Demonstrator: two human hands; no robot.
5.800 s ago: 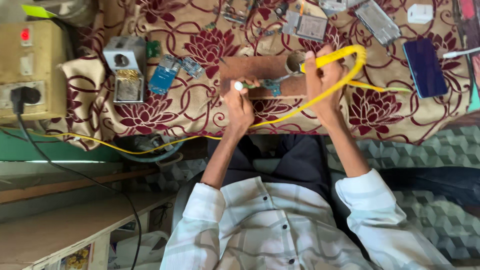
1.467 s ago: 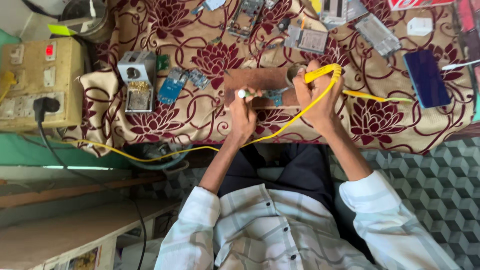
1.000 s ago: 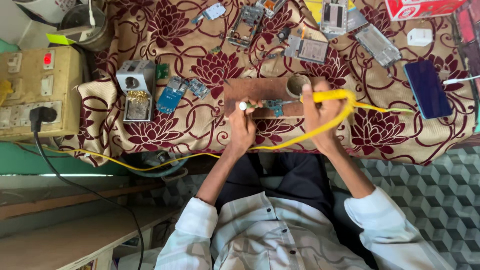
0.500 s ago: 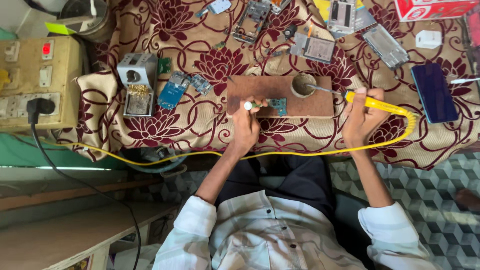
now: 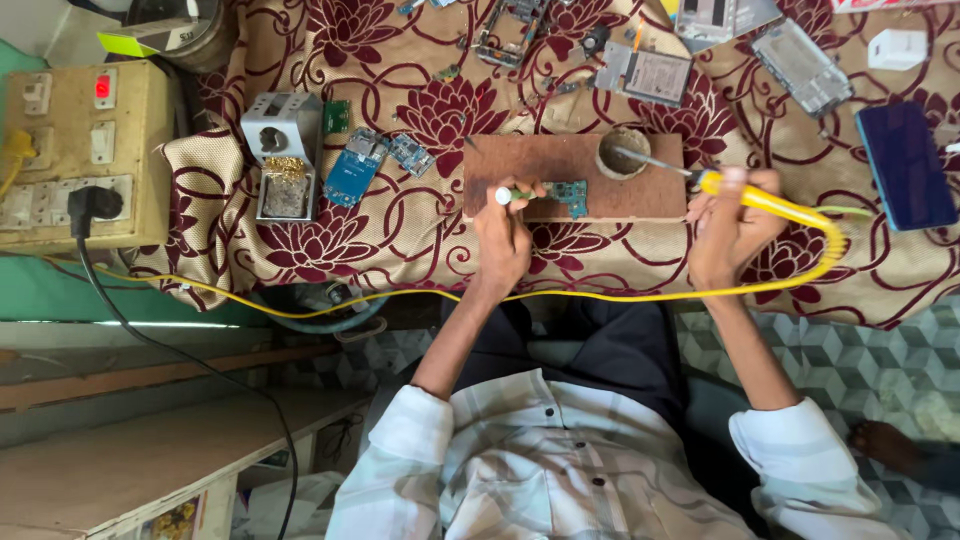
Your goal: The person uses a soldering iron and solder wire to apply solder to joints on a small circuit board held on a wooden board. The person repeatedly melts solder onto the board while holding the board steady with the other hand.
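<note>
Head view, right hand (image 5: 730,225) w/ yellow soldering iron (image 5: 745,193), red-white box (image 5: 890,4) top-right edge

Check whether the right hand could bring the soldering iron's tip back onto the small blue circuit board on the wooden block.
Probably yes. The right hand holds the soldering iron with its tip in the round pot; the blue circuit board lies close by on the same wooden block, nothing between them.
</note>
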